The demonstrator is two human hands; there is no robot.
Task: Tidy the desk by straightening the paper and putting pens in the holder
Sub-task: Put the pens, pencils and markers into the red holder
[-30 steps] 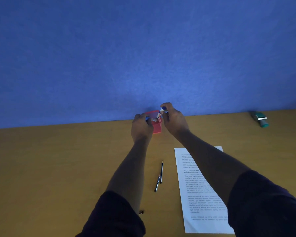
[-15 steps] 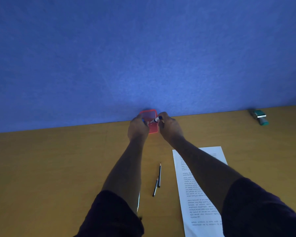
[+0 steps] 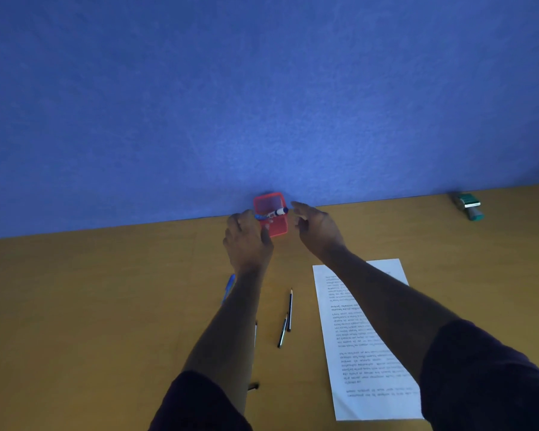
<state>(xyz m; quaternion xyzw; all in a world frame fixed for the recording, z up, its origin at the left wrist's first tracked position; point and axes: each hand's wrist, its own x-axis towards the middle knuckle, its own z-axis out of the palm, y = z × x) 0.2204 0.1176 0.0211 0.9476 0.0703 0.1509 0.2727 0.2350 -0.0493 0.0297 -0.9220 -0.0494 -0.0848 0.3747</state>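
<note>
A red mesh pen holder (image 3: pixel 276 227) stands at the desk's far edge against the blue wall. A white marker with a blue cap (image 3: pixel 274 213) lies tilted across its opening. My left hand (image 3: pixel 246 241) grips the holder's left side, its fingers beside the marker's lower end. My right hand (image 3: pixel 318 228) hovers just right of the holder, fingers spread and holding nothing. A printed paper sheet (image 3: pixel 349 337) lies at an angle under my right forearm. Two dark pencils (image 3: pixel 289 309) (image 3: pixel 282 332) lie between my arms. A blue pen (image 3: pixel 229 287) lies left of my left forearm.
Another pen (image 3: pixel 255 334) is mostly hidden under my left forearm, and a small dark object (image 3: pixel 253 387) lies near my left sleeve. A green and grey stamp-like object (image 3: pixel 469 206) sits at the far right by the wall. The yellow-brown desk (image 3: pixel 91 306) stretches to the left.
My right hand has lowered the marker into the holder's opening, let go of it and drawn back to the right with fingers spread. My left hand has stayed on the holder.
</note>
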